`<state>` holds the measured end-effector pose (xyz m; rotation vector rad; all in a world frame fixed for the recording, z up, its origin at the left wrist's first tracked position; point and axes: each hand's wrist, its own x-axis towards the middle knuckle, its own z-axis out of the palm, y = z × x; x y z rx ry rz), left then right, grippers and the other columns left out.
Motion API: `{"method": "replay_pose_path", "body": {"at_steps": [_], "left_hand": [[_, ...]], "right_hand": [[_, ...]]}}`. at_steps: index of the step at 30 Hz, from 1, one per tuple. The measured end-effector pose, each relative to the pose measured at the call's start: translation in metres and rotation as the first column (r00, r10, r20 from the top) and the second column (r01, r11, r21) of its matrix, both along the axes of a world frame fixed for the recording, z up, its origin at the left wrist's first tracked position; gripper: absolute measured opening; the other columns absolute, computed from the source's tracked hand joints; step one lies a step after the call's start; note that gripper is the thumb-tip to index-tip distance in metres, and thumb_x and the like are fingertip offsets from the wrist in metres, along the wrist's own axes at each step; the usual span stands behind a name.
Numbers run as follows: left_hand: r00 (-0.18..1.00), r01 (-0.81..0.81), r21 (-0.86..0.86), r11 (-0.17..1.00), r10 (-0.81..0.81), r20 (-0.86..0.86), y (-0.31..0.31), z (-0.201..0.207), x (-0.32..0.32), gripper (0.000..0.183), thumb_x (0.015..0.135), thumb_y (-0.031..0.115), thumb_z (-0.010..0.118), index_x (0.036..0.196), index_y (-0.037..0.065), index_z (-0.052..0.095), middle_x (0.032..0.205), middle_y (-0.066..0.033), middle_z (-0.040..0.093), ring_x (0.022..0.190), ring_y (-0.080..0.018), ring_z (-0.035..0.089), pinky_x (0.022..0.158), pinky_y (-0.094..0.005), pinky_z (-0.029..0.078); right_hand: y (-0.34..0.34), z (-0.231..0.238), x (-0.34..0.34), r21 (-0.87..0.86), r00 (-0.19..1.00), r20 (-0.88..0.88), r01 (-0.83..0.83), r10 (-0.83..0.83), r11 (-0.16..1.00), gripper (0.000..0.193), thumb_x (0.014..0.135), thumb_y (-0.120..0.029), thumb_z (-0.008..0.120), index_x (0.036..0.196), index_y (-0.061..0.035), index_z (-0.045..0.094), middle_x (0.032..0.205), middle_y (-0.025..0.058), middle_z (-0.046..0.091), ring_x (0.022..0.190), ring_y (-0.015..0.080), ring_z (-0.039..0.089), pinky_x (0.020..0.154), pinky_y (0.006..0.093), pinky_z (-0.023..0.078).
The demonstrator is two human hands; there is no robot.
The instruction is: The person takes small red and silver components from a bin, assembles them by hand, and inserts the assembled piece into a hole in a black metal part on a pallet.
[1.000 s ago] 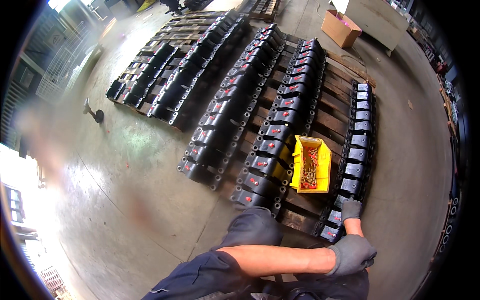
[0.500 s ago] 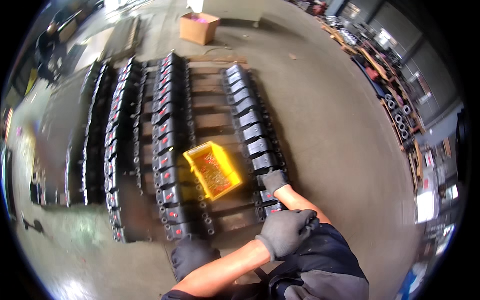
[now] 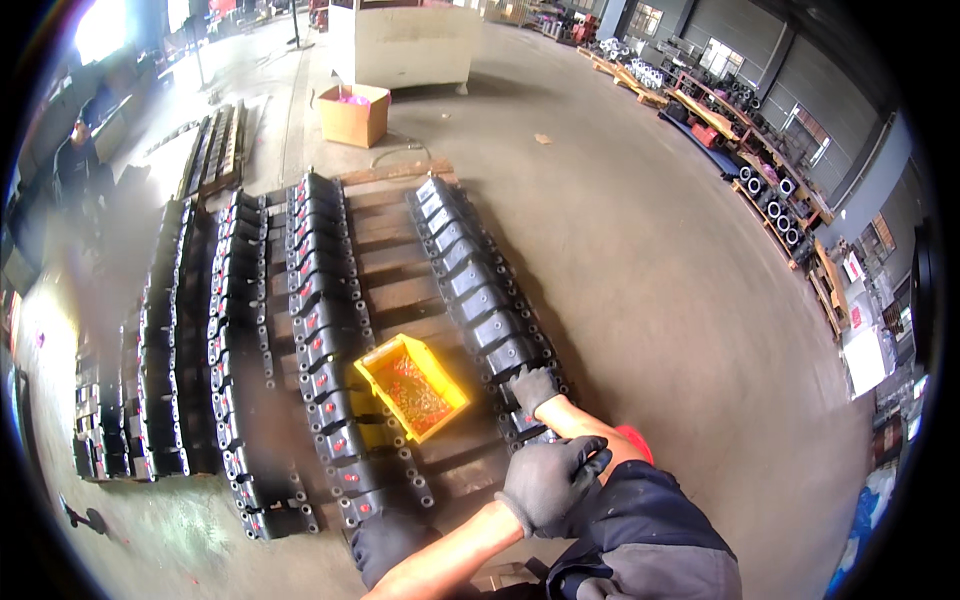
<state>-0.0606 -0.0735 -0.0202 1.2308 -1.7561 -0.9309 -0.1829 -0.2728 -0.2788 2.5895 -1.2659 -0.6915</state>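
Grey gloves covered both hands. The right hand [image 3: 533,390] reached to the near part of the rightmost row of black parts [image 3: 488,325], its fingertips at the top face; whether they gripped anything small could not be told. The left hand [image 3: 548,485] was curled into a fist nearer the body, in front of the right forearm, probably kept back to leave the other room; its contents, if any, were hidden.

The yellow bin [image 3: 438,371] stood between this row and the next row to the left [image 3: 322,285], tilted across the gap, likely placed there so its small red and brass-coloured pieces [image 3: 420,398] lay within easy reach. The left row carried red pieces along its tops, while most tops in the right row showed none. Both rows lay lengthwise over the slats of a wooden pallet [image 3: 385,237], presumably spaced to give access.

The left fist and forearm hid some of the near end of the right row, and a dark-clad knee [image 3: 388,545] crowded the end of its neighbour. Beyond the pallet stood a cardboard box [image 3: 352,122] and a pale cabinet [image 3: 400,48]. A hammer-like tool [image 3: 82,515] lay on the floor at far left, where a blurred smear obscured further rows.
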Motion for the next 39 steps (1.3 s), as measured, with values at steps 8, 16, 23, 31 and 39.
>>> {"method": "replay_pose_path", "body": {"at_steps": [8,16,23,31,39], "left_hand": [[0.997,-0.018,-0.088,0.996,0.012,-0.072,-0.003,-0.010,-0.005,0.027,0.095,0.033,0.061,0.110,0.013,0.071,0.075,-0.0166,0.067,0.069,-0.0348,0.067,0.061,-0.0449,0.052],[0.996,-0.031,-0.075,0.997,0.024,-0.081,-0.003,-0.010,-0.004,0.027,0.095,0.033,0.061,0.110,0.013,0.071,0.075,-0.0158,0.068,0.068,-0.0350,0.067,0.061,-0.0448,0.052],[1.000,-0.016,-0.055,0.998,0.017,0.007,-0.005,0.004,0.001,0.022,0.092,0.027,0.067,0.105,0.011,0.074,0.089,-0.0146,0.071,0.079,-0.0328,0.069,0.070,-0.0406,0.056],[0.996,-0.038,0.003,0.999,0.038,-0.076,-0.001,-0.001,0.000,0.019,0.092,0.024,0.060,0.103,0.012,0.070,0.079,-0.0162,0.068,0.072,-0.0373,0.066,0.066,-0.0459,0.051],[0.986,0.063,0.075,0.995,-0.050,-0.160,0.001,0.013,0.014,0.018,0.095,0.021,0.055,0.087,0.007,0.062,0.076,-0.0186,0.065,0.073,-0.0406,0.064,0.065,-0.0484,0.048]], "right_hand": [[0.004,0.017,0.004,0.002,0.993,-0.032,-0.114,0.114,0.993,0.021,0.085,-0.021,0.065,0.100,-0.0112,0.075,0.107,0.0128,0.070,0.101,0.0291,0.068,0.080,0.0436,0.055],[0.010,0.027,0.003,-0.007,0.984,-0.027,-0.176,0.176,0.984,0.019,0.090,-0.024,0.060,0.098,-0.0154,0.075,0.107,0.0116,0.071,0.105,0.0279,0.065,0.081,0.0455,0.053],[0.000,0.016,0.004,-0.026,0.985,0.016,-0.173,0.174,0.985,0.022,0.094,-0.025,0.055,0.110,-0.0169,0.068,0.112,0.0165,0.069,0.098,0.0313,0.070,0.079,0.0453,0.054],[0.007,0.012,0.008,-0.107,0.970,-0.007,-0.244,0.244,0.964,0.020,0.091,-0.020,0.057,0.097,-0.0135,0.074,0.097,0.0128,0.072,0.088,0.0288,0.073,0.069,0.0426,0.056],[-0.007,-0.007,-0.007,-0.029,0.973,-0.066,-0.224,0.222,0.974,0.023,0.092,-0.019,0.054,0.101,-0.0123,0.075,0.116,0.0220,0.066,0.092,0.0338,0.071,0.074,0.0452,0.056]]}}
